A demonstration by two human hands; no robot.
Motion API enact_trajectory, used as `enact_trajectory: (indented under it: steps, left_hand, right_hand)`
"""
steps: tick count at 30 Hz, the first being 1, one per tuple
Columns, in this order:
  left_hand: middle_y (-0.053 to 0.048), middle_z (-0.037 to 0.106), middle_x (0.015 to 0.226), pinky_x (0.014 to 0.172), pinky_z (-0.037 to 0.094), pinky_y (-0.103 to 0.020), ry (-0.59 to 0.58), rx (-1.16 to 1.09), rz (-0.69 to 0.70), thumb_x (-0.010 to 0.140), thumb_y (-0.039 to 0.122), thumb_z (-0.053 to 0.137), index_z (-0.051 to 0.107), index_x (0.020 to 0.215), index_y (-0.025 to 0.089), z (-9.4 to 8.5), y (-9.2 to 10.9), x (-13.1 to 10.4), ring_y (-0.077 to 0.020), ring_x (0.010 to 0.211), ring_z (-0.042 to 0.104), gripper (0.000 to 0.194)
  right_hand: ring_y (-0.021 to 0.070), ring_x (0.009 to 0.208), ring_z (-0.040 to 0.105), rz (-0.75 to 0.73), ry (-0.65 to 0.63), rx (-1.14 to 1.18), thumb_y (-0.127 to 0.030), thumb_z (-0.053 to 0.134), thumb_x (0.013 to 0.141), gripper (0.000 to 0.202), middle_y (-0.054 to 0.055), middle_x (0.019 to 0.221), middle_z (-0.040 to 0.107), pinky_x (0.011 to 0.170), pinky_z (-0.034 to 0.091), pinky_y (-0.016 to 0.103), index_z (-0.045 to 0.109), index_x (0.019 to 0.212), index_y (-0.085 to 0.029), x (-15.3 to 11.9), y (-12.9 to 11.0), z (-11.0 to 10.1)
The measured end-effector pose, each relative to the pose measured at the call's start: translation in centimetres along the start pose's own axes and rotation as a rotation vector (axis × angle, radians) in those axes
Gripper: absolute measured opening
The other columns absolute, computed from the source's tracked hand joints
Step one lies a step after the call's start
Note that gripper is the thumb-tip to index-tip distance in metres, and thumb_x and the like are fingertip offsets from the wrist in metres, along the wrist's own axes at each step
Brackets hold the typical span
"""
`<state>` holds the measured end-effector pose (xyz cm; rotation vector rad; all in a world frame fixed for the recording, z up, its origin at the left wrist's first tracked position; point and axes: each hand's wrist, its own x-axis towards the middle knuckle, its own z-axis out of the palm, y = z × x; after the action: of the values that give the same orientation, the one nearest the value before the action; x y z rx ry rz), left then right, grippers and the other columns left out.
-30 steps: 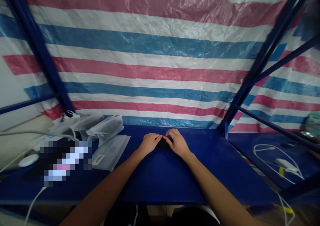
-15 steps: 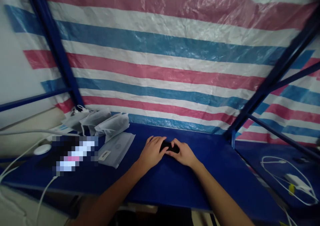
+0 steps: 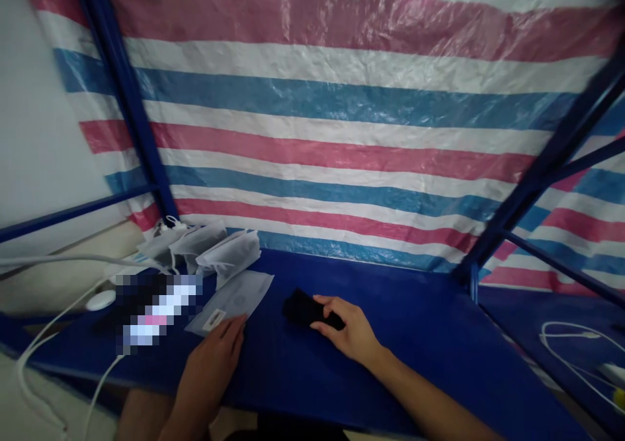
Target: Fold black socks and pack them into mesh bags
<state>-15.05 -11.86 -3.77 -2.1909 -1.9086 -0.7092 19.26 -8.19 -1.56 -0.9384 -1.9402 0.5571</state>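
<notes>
A small black bundle [image 3: 303, 309], soft-looking like folded cloth, lies on the blue tabletop [image 3: 420, 324] in front of me. My right hand [image 3: 352, 330] grips its right end between thumb and fingers; the bundle's left part sticks out free. To the left, my left hand [image 3: 215, 353] is low over the table with its fingers stretched out, holding nothing that I can see. Its fingertips are by the lower right edge of a flat frosted plastic bag [image 3: 244, 294] with a white label [image 3: 213, 319]. I cannot tell whether they touch it.
Several frosted bags [image 3: 229, 255] stand behind the flat one. A pixelated screen-like patch [image 3: 161, 311], a white round disc [image 3: 100, 299] and white cables [image 3: 100, 385] are on the left. Blue metal posts [image 3: 127, 109] frame a striped plastic sheet [image 3: 332, 148]. Another white cable [image 3: 561, 327] lies at right.
My left hand has let go of the black bundle and moved left and nearer to me, beside the flat bag. My right hand still grips the bundle, which now shows more of itself.
</notes>
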Motion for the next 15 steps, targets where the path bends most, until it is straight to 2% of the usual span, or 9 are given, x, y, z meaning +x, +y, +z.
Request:
enact_trajectory:
  steps: [3,6,8,10,12,15]
  left_hand:
    - [-0.005,0.079,0.127,0.077,0.065,-0.037,0.09,-0.053,0.058,0.107,0.031,0.044,0.072,0.129,0.029,-0.7,0.9,0.2,-0.0277,0.106,0.079,0.036]
    - [-0.004,0.08,0.125,0.087,0.065,-0.033,0.205,-0.158,0.153,0.11,0.033,0.047,0.071,0.13,0.027,-1.6,3.1,1.0,-0.0241,0.106,0.08,0.031]
    - [-0.004,0.081,0.122,0.089,0.064,-0.031,0.245,-0.21,0.215,0.11,0.033,0.049,0.07,0.13,0.026,-1.8,5.4,1.9,-0.0223,0.103,0.08,0.03]
    - [-0.005,0.082,0.119,0.087,0.064,-0.03,0.253,-0.237,0.266,0.111,0.031,0.049,0.07,0.131,0.025,-1.6,7.9,3.0,-0.0218,0.101,0.081,0.029]
    - [-0.006,0.082,0.118,0.087,0.064,-0.031,0.229,-0.258,0.32,0.112,0.031,0.049,0.068,0.132,0.024,-1.0,10.0,4.0,-0.0224,0.1,0.081,0.029]
    - [-0.008,0.081,0.12,0.092,0.065,-0.038,0.179,-0.324,0.361,0.111,0.031,0.05,0.065,0.135,0.022,0.2,11.8,4.9,-0.0246,0.104,0.08,0.03]
  right_hand:
    - [0.0314,0.122,0.074,0.01,-0.001,0.017,-0.049,0.083,0.092,0.031,0.008,0.132,0.077,0.102,0.059,0.049,0.061,0.094,-0.028,0.0,-0.3,0.4]
    - [0.031,0.119,0.075,-0.063,-0.014,-0.05,-0.049,0.083,0.092,0.04,0.008,0.131,0.078,0.102,0.059,0.049,0.065,0.121,-0.027,-0.2,-0.6,0.6]
    - [0.0309,0.124,0.073,-0.156,-0.039,-0.104,-0.048,0.081,0.095,0.06,0.009,0.134,0.077,0.106,0.056,0.049,0.055,0.146,-0.028,-0.4,-0.8,0.8]
    - [0.0308,0.127,0.071,-0.231,-0.074,-0.141,-0.047,0.077,0.098,0.079,0.01,0.139,0.074,0.107,0.055,0.049,0.036,0.164,-0.029,-0.5,-0.9,1.0]
    - [0.0309,0.125,0.072,-0.267,-0.095,-0.162,-0.045,0.075,0.1,0.09,0.011,0.143,0.072,0.105,0.056,0.049,0.021,0.171,-0.029,-0.6,-0.9,1.3]
    - [0.0313,0.122,0.072,-0.284,-0.066,-0.166,-0.04,0.075,0.099,0.09,0.011,0.142,0.072,0.102,0.057,0.049,0.022,0.171,-0.03,-0.6,-0.4,1.6]
